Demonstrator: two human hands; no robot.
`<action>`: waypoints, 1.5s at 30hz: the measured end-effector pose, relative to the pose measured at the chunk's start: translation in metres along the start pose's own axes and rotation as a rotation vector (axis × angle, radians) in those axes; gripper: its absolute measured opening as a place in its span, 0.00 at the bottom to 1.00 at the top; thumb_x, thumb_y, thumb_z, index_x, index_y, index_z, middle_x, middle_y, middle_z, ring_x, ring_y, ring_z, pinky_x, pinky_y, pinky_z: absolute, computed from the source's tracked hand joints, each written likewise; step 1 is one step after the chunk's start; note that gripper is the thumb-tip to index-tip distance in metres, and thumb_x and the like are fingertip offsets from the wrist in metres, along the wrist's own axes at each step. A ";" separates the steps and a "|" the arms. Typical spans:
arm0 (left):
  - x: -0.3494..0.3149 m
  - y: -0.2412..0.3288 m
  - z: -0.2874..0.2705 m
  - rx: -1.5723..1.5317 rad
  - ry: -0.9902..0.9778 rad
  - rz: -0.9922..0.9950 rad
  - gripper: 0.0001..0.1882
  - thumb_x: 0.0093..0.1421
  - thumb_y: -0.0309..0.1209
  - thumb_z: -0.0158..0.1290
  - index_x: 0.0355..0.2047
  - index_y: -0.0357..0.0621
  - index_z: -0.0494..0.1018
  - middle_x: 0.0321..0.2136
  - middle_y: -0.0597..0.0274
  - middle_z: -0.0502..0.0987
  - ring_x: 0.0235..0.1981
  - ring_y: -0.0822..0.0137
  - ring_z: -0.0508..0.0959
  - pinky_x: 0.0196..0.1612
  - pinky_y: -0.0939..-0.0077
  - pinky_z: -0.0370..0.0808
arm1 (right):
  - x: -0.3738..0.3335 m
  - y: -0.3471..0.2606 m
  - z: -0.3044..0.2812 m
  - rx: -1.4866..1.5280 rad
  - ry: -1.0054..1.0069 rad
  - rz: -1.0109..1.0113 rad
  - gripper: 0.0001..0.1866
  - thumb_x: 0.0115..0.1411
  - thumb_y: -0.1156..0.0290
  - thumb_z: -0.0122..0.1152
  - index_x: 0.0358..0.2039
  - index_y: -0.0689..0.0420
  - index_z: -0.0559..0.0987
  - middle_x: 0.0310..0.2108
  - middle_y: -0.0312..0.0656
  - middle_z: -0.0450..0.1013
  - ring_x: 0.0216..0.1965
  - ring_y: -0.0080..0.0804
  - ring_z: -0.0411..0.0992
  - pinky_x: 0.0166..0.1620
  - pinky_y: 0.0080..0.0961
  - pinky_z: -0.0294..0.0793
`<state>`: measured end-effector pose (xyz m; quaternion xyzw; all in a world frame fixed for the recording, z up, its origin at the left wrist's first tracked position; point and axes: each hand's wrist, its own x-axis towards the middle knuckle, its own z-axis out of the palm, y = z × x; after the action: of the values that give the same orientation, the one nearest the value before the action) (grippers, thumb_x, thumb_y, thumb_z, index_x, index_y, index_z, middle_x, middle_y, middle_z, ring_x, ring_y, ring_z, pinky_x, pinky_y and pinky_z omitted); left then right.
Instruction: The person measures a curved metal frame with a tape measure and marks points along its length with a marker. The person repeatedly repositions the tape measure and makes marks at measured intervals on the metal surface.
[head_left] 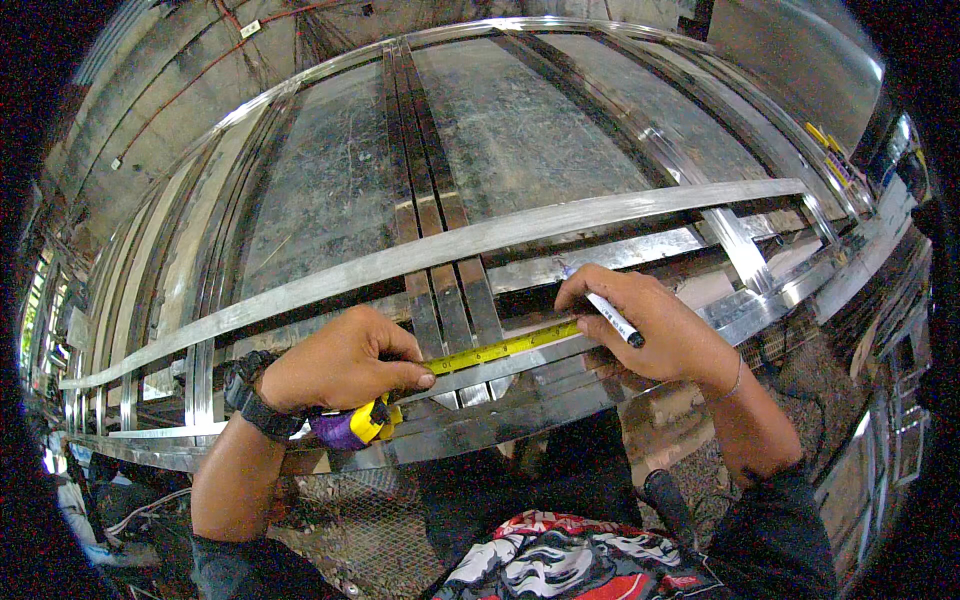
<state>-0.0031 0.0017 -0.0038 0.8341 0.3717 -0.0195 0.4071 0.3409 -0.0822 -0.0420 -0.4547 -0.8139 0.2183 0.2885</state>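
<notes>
Hands apart, a worker pinches a yellow measuring-tape blade (492,354) in the left hand (345,362) while the right hand (660,325) grips a white-and-black marker (614,318) over its end, measuring along a shiny metal frame (738,245) apparently under way, any mark indiscernible.

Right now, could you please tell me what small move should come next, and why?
Perhaps bring the marker to the metal bar beside the tape: the left hand pinches the tape, which stretches along the bar, and the right hand holds the marker close by.
</notes>
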 end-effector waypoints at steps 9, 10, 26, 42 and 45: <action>-0.001 0.005 -0.002 0.017 0.003 -0.058 0.13 0.65 0.37 0.67 0.37 0.38 0.87 0.23 0.66 0.84 0.25 0.77 0.79 0.30 0.74 0.76 | -0.002 0.016 -0.005 0.054 0.034 0.090 0.17 0.64 0.71 0.66 0.52 0.56 0.74 0.45 0.53 0.79 0.51 0.58 0.78 0.55 0.45 0.76; -0.001 0.001 -0.001 0.023 0.002 -0.046 0.13 0.65 0.37 0.67 0.37 0.38 0.87 0.23 0.66 0.84 0.25 0.77 0.79 0.30 0.73 0.76 | -0.002 0.016 -0.008 0.070 0.003 0.053 0.18 0.63 0.71 0.67 0.52 0.57 0.74 0.45 0.53 0.79 0.51 0.57 0.78 0.55 0.45 0.76; 0.004 0.002 -0.003 -0.029 -0.001 -0.073 0.15 0.66 0.40 0.67 0.38 0.38 0.87 0.24 0.68 0.84 0.27 0.79 0.78 0.32 0.75 0.76 | 0.002 0.035 -0.023 0.074 -0.134 0.001 0.20 0.60 0.69 0.74 0.47 0.57 0.73 0.43 0.47 0.75 0.49 0.45 0.75 0.55 0.39 0.73; 0.003 0.007 0.001 -0.024 0.060 -0.101 0.15 0.66 0.40 0.67 0.31 0.39 0.86 0.21 0.71 0.80 0.26 0.80 0.75 0.29 0.76 0.72 | -0.006 0.040 -0.024 0.114 -0.022 0.012 0.16 0.62 0.71 0.71 0.47 0.57 0.74 0.41 0.46 0.77 0.48 0.43 0.76 0.55 0.37 0.73; 0.002 0.004 0.001 -0.039 0.060 -0.095 0.16 0.66 0.41 0.67 0.31 0.39 0.86 0.21 0.71 0.80 0.25 0.80 0.75 0.29 0.75 0.72 | -0.004 0.034 -0.025 0.079 -0.009 0.037 0.14 0.63 0.73 0.68 0.47 0.58 0.74 0.41 0.47 0.77 0.47 0.45 0.77 0.53 0.37 0.74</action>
<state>0.0016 0.0008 -0.0027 0.8076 0.4231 -0.0062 0.4107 0.3803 -0.0670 -0.0460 -0.4570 -0.7972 0.2577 0.2986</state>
